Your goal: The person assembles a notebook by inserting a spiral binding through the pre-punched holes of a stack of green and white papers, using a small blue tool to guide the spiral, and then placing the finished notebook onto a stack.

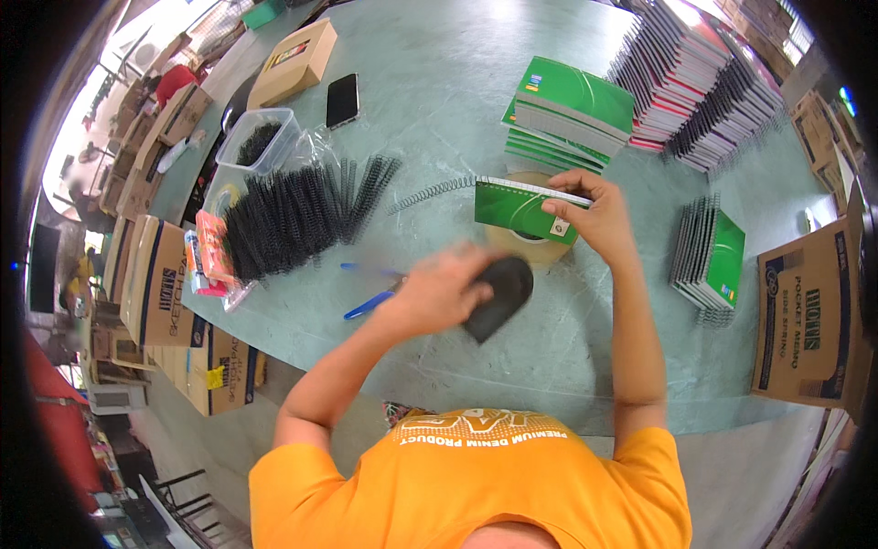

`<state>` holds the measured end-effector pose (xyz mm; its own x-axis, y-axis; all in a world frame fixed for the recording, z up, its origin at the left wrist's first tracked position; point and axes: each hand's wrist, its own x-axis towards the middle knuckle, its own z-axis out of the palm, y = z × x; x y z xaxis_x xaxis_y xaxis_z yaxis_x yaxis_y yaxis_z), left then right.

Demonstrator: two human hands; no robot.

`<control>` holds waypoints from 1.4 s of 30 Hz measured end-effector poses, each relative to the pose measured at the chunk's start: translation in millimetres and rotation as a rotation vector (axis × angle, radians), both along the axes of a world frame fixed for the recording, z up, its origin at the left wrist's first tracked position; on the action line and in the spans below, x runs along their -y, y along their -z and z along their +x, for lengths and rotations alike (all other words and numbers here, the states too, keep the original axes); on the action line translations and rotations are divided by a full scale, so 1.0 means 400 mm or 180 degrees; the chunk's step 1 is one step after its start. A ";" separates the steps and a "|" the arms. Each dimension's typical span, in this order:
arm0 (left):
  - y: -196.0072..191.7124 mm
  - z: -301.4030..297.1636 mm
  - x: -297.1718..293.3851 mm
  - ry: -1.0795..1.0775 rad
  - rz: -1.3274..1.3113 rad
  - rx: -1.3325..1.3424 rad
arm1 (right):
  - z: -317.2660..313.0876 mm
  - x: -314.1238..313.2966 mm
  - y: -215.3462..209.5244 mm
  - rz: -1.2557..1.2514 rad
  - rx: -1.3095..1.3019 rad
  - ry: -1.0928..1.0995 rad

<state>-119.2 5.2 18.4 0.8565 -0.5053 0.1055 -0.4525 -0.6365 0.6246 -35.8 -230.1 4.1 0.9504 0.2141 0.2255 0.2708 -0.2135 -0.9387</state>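
Note:
My right hand [593,216] pinches a small green notepad [512,209] by its right end, thumb in front and fingers behind. A thin black spiral coil [434,194] runs out leftward from the notepad's top edge. Beneath the notepad a beige ring-shaped roll [547,252] lies on the table. My left hand [441,288], blurred by motion, is closed on a flat black piece with a rounded end [505,295]; its exact kind is unclear. Just left of that hand lies a blue-handled hand tool [368,306], partly covered.
Loose black coils [297,215] pile at the left beside a clear plastic tub [260,139]. A phone [343,101] lies farther back. Green notepads [574,105] stack behind my right hand; bound ones [709,256] stand right, near a cardboard box [805,316]. Taller notebook stacks [668,78] rise far right.

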 end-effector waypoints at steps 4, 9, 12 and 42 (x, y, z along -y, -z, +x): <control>-0.131 0.077 -0.024 -0.1849 -0.1591 0.1101 | -0.013 -0.017 0.061 0.0631 -0.0930 -0.0053; -0.083 0.067 -0.022 -0.0563 0.0859 0.0716 | -0.017 -0.020 0.047 0.0685 -0.0209 -0.0303; -0.085 0.116 -0.045 -0.1372 -0.0959 0.1655 | -0.022 -0.020 0.054 0.0845 -0.0596 -0.0344; -0.042 0.199 -0.056 -0.0081 0.0137 0.0838 | -0.035 -0.168 -0.045 -0.2594 0.1469 0.0355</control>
<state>-39.5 27.8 35.2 0.8148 -0.4929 0.3053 -0.5794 -0.6731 0.4597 -49.9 -163.0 21.9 0.8291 0.3848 0.4056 0.5169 -0.8040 -0.2939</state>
